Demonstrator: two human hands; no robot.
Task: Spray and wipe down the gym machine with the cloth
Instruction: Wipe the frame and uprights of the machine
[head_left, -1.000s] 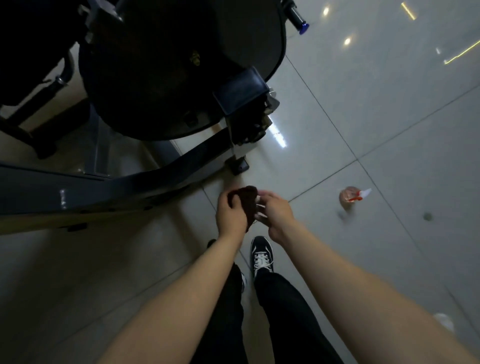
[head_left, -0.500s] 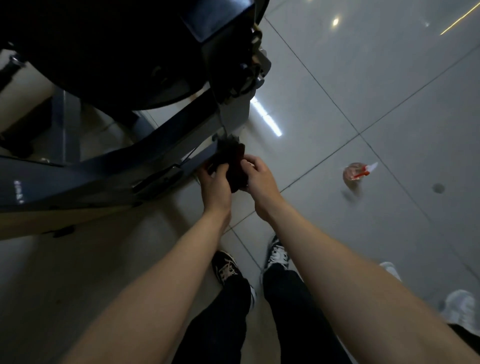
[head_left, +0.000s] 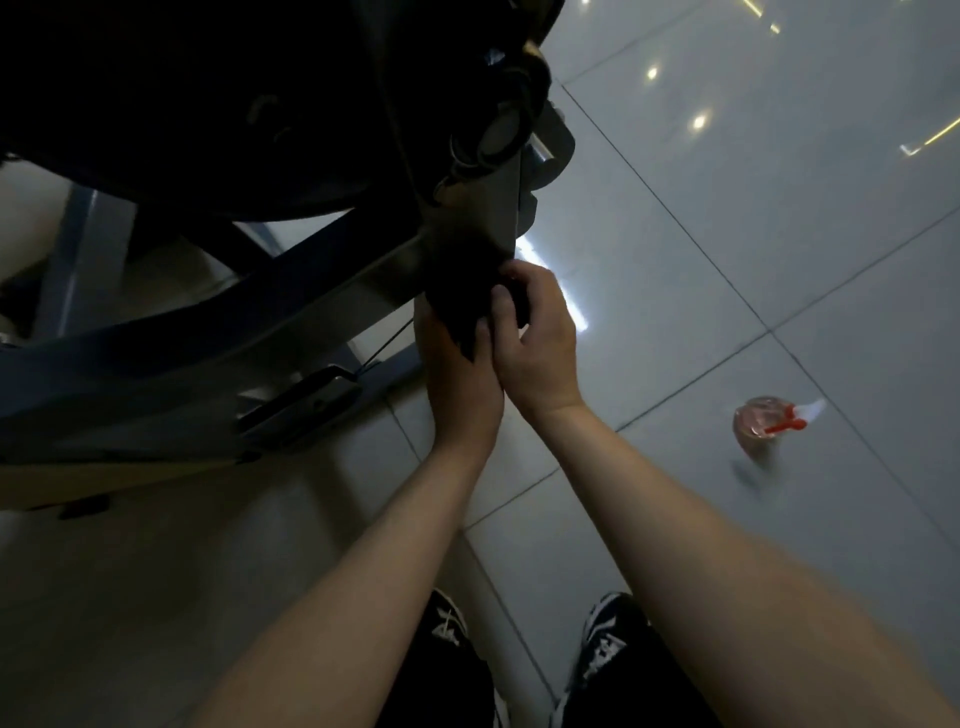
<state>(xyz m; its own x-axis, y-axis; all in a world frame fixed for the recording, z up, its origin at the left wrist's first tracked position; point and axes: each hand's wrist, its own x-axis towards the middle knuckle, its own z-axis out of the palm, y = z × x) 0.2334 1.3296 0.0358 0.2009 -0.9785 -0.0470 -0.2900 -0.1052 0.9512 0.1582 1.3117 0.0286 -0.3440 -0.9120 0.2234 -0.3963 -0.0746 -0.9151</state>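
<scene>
You hold the dark cloth (head_left: 460, 296) on the gym machine (head_left: 260, 322) frame. Your right hand (head_left: 540, 353) curls its fingers round it. Your left hand (head_left: 460, 384) seems to grip it underneath, but it's dim there. The spray bottle (head_left: 761, 423) stands at 3 o'clock from your hands.

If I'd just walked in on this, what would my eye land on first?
Mid-picture, the left hand and the right hand together hold a dark cloth against the frame of the gym machine, whose big black bulk fills the upper left. Off to the right, a spray bottle with a red trigger sits alone on the glossy grey floor.
</scene>
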